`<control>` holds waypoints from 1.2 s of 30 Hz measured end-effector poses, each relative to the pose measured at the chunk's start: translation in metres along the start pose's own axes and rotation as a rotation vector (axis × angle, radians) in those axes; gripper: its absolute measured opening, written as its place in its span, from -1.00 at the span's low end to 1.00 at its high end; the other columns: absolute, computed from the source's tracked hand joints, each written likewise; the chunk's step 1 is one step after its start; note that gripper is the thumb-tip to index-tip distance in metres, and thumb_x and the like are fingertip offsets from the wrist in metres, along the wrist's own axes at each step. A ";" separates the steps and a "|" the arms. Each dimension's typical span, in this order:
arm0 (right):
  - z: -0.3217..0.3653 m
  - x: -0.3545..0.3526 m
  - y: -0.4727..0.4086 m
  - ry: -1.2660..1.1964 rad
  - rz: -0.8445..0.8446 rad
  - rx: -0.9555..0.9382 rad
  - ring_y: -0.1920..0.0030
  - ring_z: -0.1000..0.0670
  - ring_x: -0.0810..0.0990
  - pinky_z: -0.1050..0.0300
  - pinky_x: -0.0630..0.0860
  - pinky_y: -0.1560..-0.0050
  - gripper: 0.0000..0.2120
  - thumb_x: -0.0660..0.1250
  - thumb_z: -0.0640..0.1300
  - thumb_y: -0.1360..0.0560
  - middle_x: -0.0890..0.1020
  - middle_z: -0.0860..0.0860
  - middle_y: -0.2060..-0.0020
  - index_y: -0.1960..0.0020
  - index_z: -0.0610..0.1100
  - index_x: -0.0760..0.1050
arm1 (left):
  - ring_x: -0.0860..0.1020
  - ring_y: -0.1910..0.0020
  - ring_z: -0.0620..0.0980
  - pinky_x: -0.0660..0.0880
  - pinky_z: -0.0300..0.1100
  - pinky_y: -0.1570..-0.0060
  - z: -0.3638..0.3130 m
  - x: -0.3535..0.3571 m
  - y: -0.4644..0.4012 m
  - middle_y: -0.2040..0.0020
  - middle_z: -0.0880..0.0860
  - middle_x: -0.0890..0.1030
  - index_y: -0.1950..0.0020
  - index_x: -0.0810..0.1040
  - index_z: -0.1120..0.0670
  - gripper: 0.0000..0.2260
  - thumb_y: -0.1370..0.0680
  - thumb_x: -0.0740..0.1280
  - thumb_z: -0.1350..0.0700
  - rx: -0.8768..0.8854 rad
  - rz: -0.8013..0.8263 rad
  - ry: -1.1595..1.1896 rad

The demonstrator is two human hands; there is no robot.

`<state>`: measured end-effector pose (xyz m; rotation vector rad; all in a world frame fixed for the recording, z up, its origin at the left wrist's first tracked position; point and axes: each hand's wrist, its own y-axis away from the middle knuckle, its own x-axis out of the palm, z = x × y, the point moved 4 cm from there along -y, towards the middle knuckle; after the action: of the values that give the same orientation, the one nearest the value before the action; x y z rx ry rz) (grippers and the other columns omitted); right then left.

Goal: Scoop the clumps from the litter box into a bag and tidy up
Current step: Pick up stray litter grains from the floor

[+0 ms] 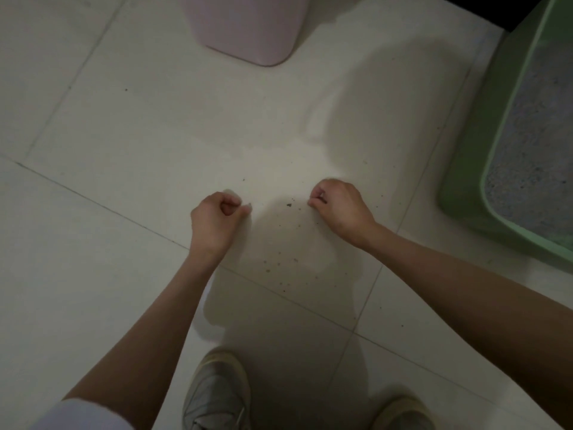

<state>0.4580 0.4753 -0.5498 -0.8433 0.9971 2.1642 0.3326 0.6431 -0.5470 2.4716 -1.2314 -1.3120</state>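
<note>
Two hands reached out in front of you over the pale tiled floor (124,135). Your left hand (214,217) was curled, pinching one edge of a thin translucent plastic bag (279,237). Your right hand (336,204) was curled the same way on the opposite edge. The bag was faint and hard to make out in the dim light; it seemed to hang or lie spread between the two hands, with small dark specks of litter (279,262) showing on or through it.

The green plastic litter box (465,187) sat on the floor to your right, well apart from your hands, filled with grey granular litter (533,144). No scoop was visible.

By my reading, you were opening or spreading the bag, so scooping had either not begun or had paused. The next move would call for holding the bag mouth open near the box, which would free only one hand for a scoop.

A pale pink plastic bin (251,29) stood ahead of you, near the top of the view. Your two grey shoes (217,395) stood at the bottom. Nothing lay between your hands and the box.
</note>
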 end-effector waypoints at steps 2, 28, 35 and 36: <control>0.001 0.001 -0.001 -0.009 -0.002 0.009 -0.02 -0.06 0.54 0.17 0.37 0.04 -0.86 0.25 -0.17 -0.53 0.61 -0.08 0.02 0.05 -0.21 0.57 | 0.45 0.22 -0.10 0.29 -0.39 0.16 -0.006 0.004 -0.002 0.24 -0.04 0.51 0.10 0.58 0.10 -0.88 -0.42 0.44 0.11 0.045 -0.010 -0.005; -0.009 -0.007 0.004 -0.112 0.024 0.109 -0.01 -0.04 0.52 0.26 0.33 0.05 -0.83 0.34 -0.15 -0.48 0.57 -0.07 0.07 -0.04 -0.20 0.55 | 0.51 0.09 0.08 0.33 -0.25 0.07 -0.053 0.062 0.018 0.10 0.13 0.57 0.03 0.59 0.20 -0.87 -0.45 0.38 0.19 0.401 0.192 -0.205; -0.004 -0.004 0.003 0.021 0.047 0.013 -0.03 -0.11 0.53 0.10 0.39 0.00 -0.85 0.25 -0.17 -0.54 0.58 -0.13 0.02 0.04 -0.24 0.55 | 0.51 0.06 0.11 0.34 -0.19 0.06 -0.061 0.070 0.012 0.08 0.17 0.57 0.06 0.62 0.21 -0.88 -0.47 0.36 0.18 0.466 0.187 -0.268; -0.004 -0.004 0.003 0.037 0.058 0.002 -0.03 -0.11 0.52 0.11 0.38 0.00 -0.84 0.24 -0.17 -0.55 0.57 -0.13 0.01 0.03 -0.24 0.54 | 0.51 0.04 0.12 0.33 -0.20 0.06 -0.062 0.070 0.011 0.08 0.18 0.57 0.07 0.62 0.21 -0.88 -0.48 0.36 0.18 0.469 0.195 -0.289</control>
<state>0.4591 0.4694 -0.5476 -0.8660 1.0536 2.2032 0.3922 0.5702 -0.5493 2.4029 -1.9967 -1.5056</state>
